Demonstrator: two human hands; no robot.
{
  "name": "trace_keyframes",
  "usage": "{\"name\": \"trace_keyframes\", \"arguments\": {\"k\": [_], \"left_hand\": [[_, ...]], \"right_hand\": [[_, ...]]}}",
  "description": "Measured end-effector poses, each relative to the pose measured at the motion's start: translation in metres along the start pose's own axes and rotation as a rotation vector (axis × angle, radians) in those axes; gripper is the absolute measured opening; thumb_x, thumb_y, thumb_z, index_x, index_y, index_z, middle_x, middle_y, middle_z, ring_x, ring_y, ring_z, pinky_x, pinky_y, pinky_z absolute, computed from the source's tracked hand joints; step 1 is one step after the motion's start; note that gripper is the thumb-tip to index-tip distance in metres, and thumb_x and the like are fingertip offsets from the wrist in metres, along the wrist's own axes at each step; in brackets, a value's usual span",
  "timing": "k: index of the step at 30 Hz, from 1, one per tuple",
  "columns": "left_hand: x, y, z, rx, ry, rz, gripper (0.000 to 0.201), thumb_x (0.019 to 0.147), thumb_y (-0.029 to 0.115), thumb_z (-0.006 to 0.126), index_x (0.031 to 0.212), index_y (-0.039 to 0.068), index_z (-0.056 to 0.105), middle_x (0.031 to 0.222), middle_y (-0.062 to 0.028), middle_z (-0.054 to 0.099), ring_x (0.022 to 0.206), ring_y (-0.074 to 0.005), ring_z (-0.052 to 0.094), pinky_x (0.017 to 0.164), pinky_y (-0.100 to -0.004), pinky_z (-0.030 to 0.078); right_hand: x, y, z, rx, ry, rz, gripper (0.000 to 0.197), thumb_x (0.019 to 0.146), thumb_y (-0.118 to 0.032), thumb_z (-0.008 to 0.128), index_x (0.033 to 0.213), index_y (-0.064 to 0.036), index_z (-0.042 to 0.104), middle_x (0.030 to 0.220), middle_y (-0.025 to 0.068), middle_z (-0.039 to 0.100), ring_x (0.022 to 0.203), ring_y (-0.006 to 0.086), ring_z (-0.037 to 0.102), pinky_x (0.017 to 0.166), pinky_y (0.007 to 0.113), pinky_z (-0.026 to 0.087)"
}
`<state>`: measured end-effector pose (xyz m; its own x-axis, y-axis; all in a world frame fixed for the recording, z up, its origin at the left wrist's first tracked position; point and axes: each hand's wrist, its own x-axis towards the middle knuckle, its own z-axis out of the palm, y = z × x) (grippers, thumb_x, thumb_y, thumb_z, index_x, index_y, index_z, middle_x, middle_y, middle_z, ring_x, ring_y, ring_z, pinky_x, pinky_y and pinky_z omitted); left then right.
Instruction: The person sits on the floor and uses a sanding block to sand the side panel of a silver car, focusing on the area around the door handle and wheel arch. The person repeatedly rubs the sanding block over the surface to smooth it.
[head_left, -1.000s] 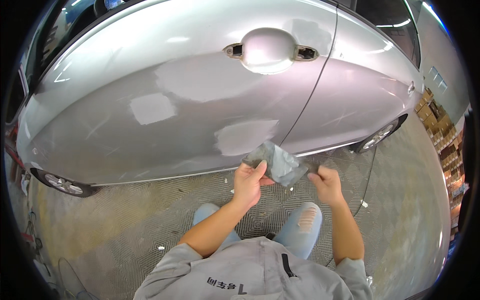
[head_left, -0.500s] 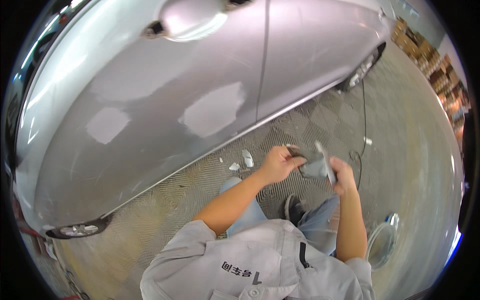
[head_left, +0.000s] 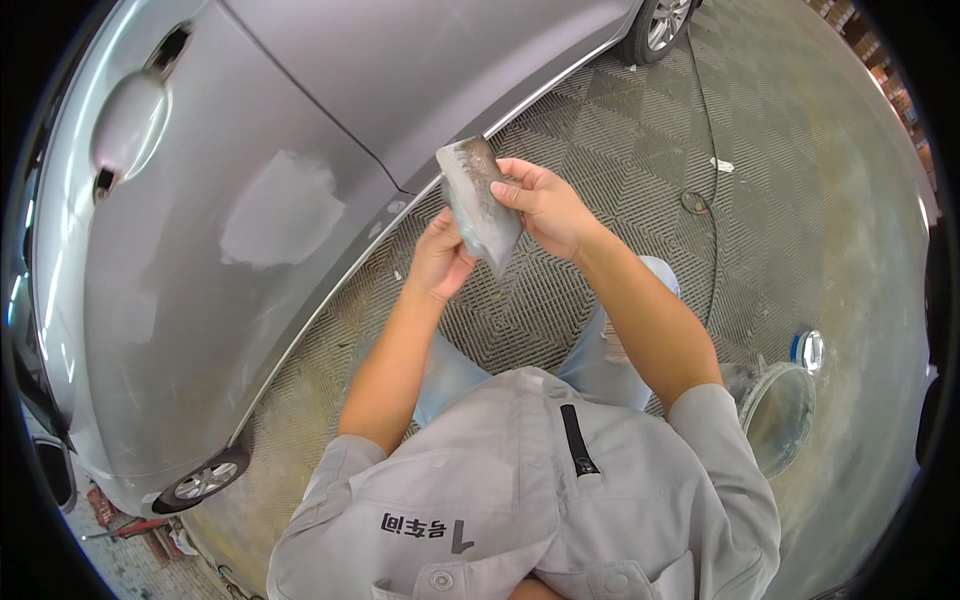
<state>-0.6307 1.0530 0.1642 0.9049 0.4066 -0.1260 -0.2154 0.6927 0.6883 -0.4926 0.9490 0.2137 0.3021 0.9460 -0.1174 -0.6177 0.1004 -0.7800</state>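
Observation:
In front of me, both hands hold a grey piece of sandpaper [head_left: 490, 205], dark and brownish at its far end, with a pale flat pad along its left side. My left hand [head_left: 442, 258] grips the pad's lower left edge, its fingers partly hidden behind it. Thumb on top, my right hand [head_left: 542, 205] pinches the right edge of the sheet. Beside them stands a silver-grey car door [head_left: 200, 270], bearing a pale, dull patch of filler [head_left: 285, 210]. The sheet is apart from the door. Its underside is hidden.
At my right stands a translucent bucket [head_left: 808, 405], with a small blue-and-silver tin [head_left: 808, 352] by its rim. A dark cable [head_left: 712, 130] runs across the ribbed floor [head_left: 640, 140]. The car's wheels [head_left: 665, 22] show at top and lower left.
Both hands have moved left and nearer the car, and the sandpaper and pad are now together between them. The view has turned, so the car sits farther left.

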Motion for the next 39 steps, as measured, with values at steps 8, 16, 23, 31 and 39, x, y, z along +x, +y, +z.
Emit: {"name": "trace_keyframes", "arguments": {"k": [8,16,23,31,39], "left_hand": [[0.068,-0.033,0.004,-0.118,0.113,0.143,0.026,0.091,0.014,0.049,0.114,0.002,0.05,0.109,-0.0096,0.059,0.097,-0.0195,0.059,0.086,-0.0332,0.05],[0.072,-0.066,0.11,0.463,0.626,0.192,0.018,0.083,0.009,0.06,0.1,0.003,0.06,0.09,-0.006,0.064,0.074,-0.0153,0.062,0.057,-0.0283,0.055],[0.055,-0.078,0.124,0.123,0.674,0.722,0.016,0.087,0.009,0.056,0.102,0.003,0.058,0.089,-0.0053,0.064,0.072,-0.0126,0.062,0.054,-0.0253,0.054],[0.081,-0.09,0.153,0.969,0.636,0.415,0.016,0.085,0.007,0.059,0.099,0.001,0.058,0.086,-0.0053,0.063,0.073,-0.0119,0.06,0.06,-0.0255,0.051],[0.151,-0.141,0.156,0.381,0.485,0.202,0.022,0.086,0.011,0.059,0.106,0.002,0.056,0.092,-0.0057,0.063,0.075,-0.0136,0.062,0.061,-0.0271,0.055]], "right_hand": [[-0.001,-0.05,-0.118,0.096,-0.031,-0.023,0.022,0.086,-0.01,0.058,0.108,-0.006,0.054,0.095,0.0027,0.061,0.087,0.0124,0.056,0.078,0.027,0.046],[0.006,-0.115,-0.16,-0.727,0.0,-0.465,0.031,0.079,-0.006,0.062,0.063,-0.0069,0.035,0.062,-0.0049,0.03,0.058,0.0062,0.027,0.049,0.023,0.025],[0.016,-0.134,-0.182,-1.185,-0.283,-0.642,0.012,0.082,0.0,0.055,0.092,0.0065,0.058,0.082,0.0078,0.062,0.072,0.0097,0.055,0.062,0.027,0.045],[0.022,-0.112,-0.254,-0.106,-0.406,0.74,0.03,0.086,-0.009,0.055,0.112,0.0053,0.056,0.09,0.0092,0.062,0.077,0.0138,0.058,0.064,0.027,0.05],[0.026,-0.04,-0.39,0.15,0.618,0.211,0.017,0.089,-0.017,0.051,0.103,-0.0077,0.051,0.095,0.0039,0.058,0.084,0.0189,0.059,0.067,0.035,0.049]]}}
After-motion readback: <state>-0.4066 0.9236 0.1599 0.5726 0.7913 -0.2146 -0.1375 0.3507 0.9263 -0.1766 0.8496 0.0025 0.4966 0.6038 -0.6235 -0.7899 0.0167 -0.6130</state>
